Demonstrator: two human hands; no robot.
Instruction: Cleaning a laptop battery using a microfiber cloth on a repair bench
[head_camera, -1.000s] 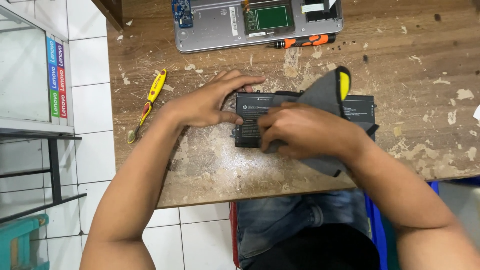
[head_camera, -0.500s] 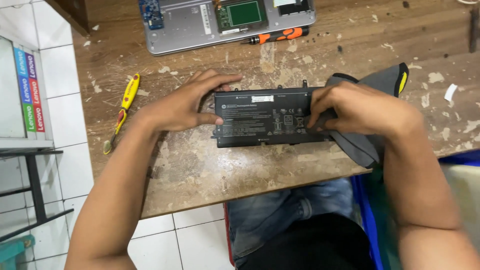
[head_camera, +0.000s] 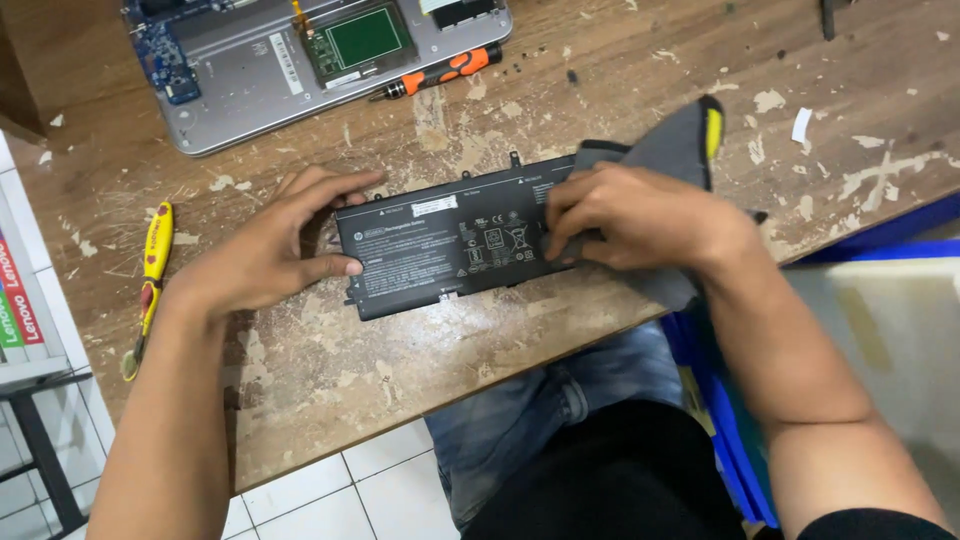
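Left hand (head_camera: 265, 250) steadied, fingers spread, the flat black battery (head_camera: 450, 245) at frame centre, while right hand (head_camera: 640, 215) gripped a grey cloth (head_camera: 670, 150) on it.

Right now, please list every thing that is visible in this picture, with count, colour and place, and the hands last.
battery pack: one, black, flat on the table, centre
cloth: one, grey with a yellow edge, over the battery pack's right end, under the right hand
opened laptop: one, silver, with a green board and a blue board showing, top left of the table
screwdriver: one, orange and black, by the laptop's front edge
yellow tool: one, yellow and red, left part of the table
table: one, brown wood, worn and flaking
bin: one, blue and cream, lower right
left hand: presses the battery pack's left end
right hand: presses the cloth on the battery pack
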